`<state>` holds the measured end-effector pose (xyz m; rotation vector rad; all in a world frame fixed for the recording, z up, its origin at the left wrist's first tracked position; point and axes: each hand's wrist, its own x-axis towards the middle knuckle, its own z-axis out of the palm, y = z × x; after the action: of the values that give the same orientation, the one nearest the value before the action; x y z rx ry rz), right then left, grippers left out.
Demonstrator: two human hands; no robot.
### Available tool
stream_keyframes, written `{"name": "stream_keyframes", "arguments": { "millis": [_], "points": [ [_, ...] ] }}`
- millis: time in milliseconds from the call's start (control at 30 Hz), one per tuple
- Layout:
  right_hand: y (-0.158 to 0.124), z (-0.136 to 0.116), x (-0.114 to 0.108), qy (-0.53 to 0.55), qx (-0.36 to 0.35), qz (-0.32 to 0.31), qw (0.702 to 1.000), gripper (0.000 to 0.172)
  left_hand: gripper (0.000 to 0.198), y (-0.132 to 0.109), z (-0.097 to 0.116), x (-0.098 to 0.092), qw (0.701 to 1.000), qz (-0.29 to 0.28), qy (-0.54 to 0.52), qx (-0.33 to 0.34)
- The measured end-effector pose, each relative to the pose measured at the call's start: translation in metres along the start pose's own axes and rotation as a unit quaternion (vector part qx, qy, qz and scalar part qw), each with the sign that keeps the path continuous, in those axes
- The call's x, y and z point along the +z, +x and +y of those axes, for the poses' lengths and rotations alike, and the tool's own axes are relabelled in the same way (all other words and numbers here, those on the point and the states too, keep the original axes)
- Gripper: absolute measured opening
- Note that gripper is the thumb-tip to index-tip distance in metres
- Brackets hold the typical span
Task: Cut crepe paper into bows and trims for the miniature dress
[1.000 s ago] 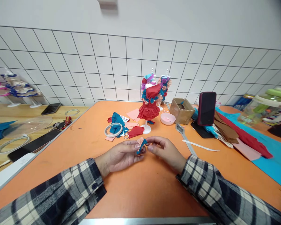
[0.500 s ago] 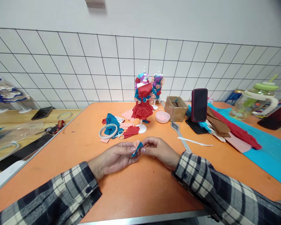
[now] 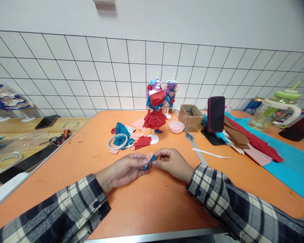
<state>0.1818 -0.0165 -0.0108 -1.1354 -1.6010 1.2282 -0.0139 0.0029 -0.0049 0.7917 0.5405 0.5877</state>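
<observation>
A small pleated paper fan (image 3: pixel 149 158), peach with a blue layer, is held between both hands above the orange table. My left hand (image 3: pixel 126 168) pinches its left side between thumb and fingers. On the other side, my right hand (image 3: pixel 173 163) grips the blue edge with its fingertips. Just beyond the hands stands a mini dress form in a red ruffled dress (image 3: pixel 155 118) with blue bows. Small scissors (image 3: pixel 129 145), a roll of tape (image 3: pixel 117 141) and blue, red and pink paper scraps (image 3: pixel 142 142) lie beyond my left hand.
A pink bowl (image 3: pixel 176 127), a cardboard box (image 3: pixel 191 117) and an upright phone (image 3: pixel 216 114) stand at the back right. Coloured crepe paper (image 3: pixel 288 172) and a green-lidded jug (image 3: pixel 275 109) are farther right. A white strip (image 3: pixel 210 153) crosses a grey tool (image 3: pixel 197 148).
The fan has tilted slightly in the fingers, and less of its blue layer shows. Both hands stay in nearly the same place.
</observation>
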Motion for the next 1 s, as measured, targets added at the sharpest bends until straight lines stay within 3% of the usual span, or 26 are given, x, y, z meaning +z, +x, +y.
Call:
{"name": "stream_keyframes", "arguments": {
  "millis": [67, 167, 300, 367, 533, 733, 1000],
  "points": [
    [0.001, -0.001, -0.002, -0.034, 0.009, 0.001, 0.999, 0.018, 0.011, -0.001, 0.001, 0.002, 1.0, 0.02, 0.011, -0.007],
    [0.003, -0.003, -0.007, -0.066, 0.014, 0.024, 0.997, 0.014, 0.013, -0.003, 0.003, 0.004, 0.995, 0.092, 0.04, 0.001],
    [-0.001, -0.006, -0.005, 0.029, 0.061, 0.042, 0.997, 0.021, 0.025, 0.0, 0.005, 0.007, 0.957, 0.221, 0.176, 0.068],
    [-0.005, -0.008, 0.001, 0.097, 0.107, 0.017, 0.989, 0.027, 0.029, 0.004, 0.004, 0.009, 0.929, 0.25, 0.252, 0.103],
    [-0.015, -0.013, 0.015, 0.246, 0.124, -0.029, 0.961, 0.034, 0.024, 0.008, 0.0, 0.014, 0.878, 0.265, 0.353, 0.186],
    [-0.014, -0.015, 0.022, 0.306, 0.145, 0.024, 0.941, 0.031, 0.016, 0.007, -0.002, 0.018, 0.844, 0.284, 0.401, 0.216],
    [-0.008, -0.004, 0.033, 0.368, 0.122, 0.078, 0.919, 0.032, 0.01, 0.009, -0.008, 0.022, 0.807, 0.291, 0.457, 0.235]
  ]
}}
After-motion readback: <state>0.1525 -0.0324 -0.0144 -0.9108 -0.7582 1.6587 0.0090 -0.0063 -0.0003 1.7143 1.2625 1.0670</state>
